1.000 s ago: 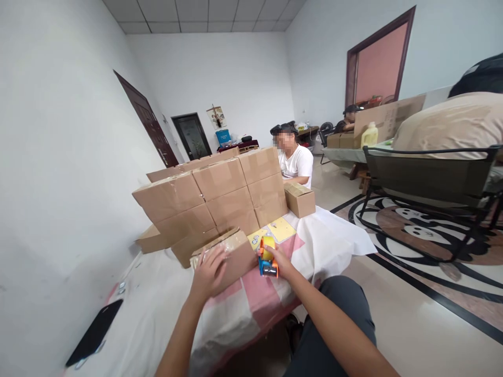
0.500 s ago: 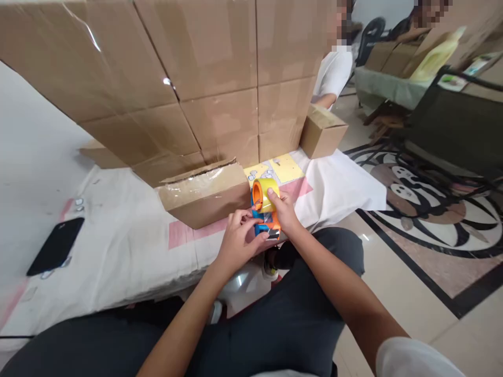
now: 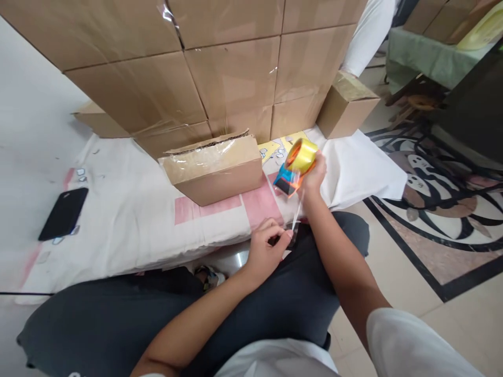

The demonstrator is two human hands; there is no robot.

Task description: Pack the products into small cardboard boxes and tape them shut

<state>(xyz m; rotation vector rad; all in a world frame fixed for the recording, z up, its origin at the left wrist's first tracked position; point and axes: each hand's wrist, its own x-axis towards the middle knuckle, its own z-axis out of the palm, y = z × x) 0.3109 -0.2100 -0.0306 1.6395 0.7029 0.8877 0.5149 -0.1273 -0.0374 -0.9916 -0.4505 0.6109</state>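
My right hand (image 3: pixel 314 175) is wrapped round a tape dispenser (image 3: pixel 288 180) with a blue and orange body and a roll of yellowish tape (image 3: pixel 304 155) on it. It is held above the cloth near the front edge. A thin clear strip of tape (image 3: pixel 297 212) runs down from the dispenser to my left hand (image 3: pixel 271 243). The fingers of my left hand pinch its end above my thigh. Left of the dispenser, a small cardboard box (image 3: pixel 220 183) stands on the cloth, with shiny tape along its top.
Stacked cardboard boxes (image 3: pixel 236 73) form a wall behind. Another small box (image 3: pixel 348 107) stands at the right, by a person's white sleeve (image 3: pixel 371 39). A black phone (image 3: pixel 64 213) lies on the cloth at left. A dark chair (image 3: pixel 471 99) stands at far right.
My hands have moved apart, the right one up and away with the dispenser, the left one down toward my lap. A strip of tape now stretches between them. The view has shifted.
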